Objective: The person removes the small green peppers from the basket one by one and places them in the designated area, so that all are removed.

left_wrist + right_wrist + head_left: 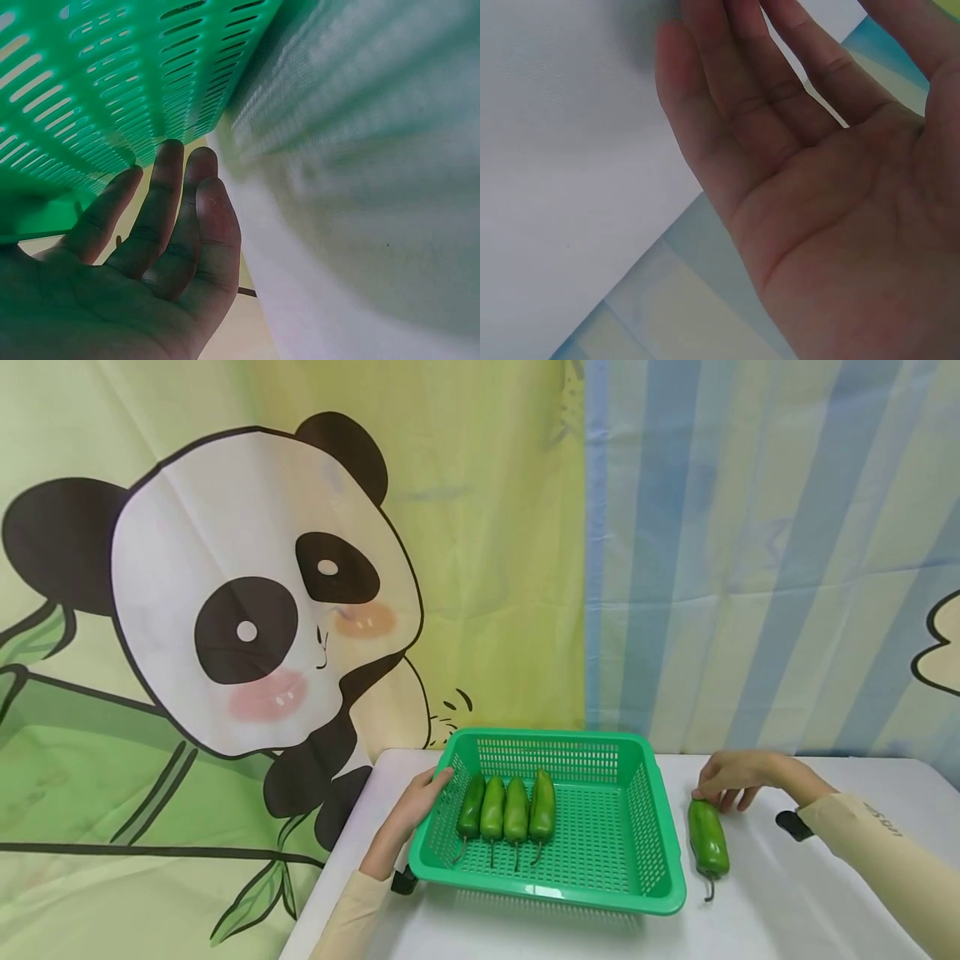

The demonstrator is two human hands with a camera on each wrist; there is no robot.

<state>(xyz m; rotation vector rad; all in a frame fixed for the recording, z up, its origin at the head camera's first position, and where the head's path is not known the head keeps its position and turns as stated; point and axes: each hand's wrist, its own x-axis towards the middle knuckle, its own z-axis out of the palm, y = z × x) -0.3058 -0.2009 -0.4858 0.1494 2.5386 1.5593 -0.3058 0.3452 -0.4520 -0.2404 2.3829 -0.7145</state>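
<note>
A green plastic basket (555, 902) with slotted walls stands on the white table. Several green peppers (516, 814) lie side by side in its left half, stems toward the near side. My left hand (416, 802) holds the basket's left side, thumb over the rim; in the left wrist view its fingers (161, 202) lie along the outside of the slotted wall. To the right of the basket is another green pepper (708, 839), stem toward me. My right hand (738, 777) pinches its far end. The right wrist view shows the palm and bent fingers (742, 97), the pepper hidden.
The white table (787, 902) extends around the basket. Behind its back edge hangs a curtain (510, 568) printed with a panda, and a blue striped part (750, 568) on the right.
</note>
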